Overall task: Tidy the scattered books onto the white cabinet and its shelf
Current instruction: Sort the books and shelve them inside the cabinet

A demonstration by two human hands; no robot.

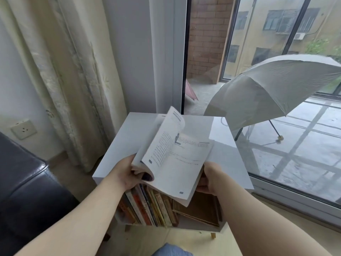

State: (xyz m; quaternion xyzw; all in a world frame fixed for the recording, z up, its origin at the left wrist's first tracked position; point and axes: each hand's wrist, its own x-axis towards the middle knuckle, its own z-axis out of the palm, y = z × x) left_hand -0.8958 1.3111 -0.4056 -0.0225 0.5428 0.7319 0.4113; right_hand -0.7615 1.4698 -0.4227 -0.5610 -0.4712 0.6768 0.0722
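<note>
Your two forearms rise from the bottom of the frame to its centre. Your left hand (127, 172) curls round the rolled-back left pages of the one open book (175, 159). Your right hand (208, 179) grips its lower right edge, fingers hidden beneath. The book hangs tilted over the front edge of the white cabinet (129, 137). In the shelf below, one row of upright books (147, 206) stands at left, too packed to count, with flat books (199, 207) at right. The dark sofa (27, 191) sits at lower left, and the window glass (295, 154) runs just beside the cabinet's right side.
</note>
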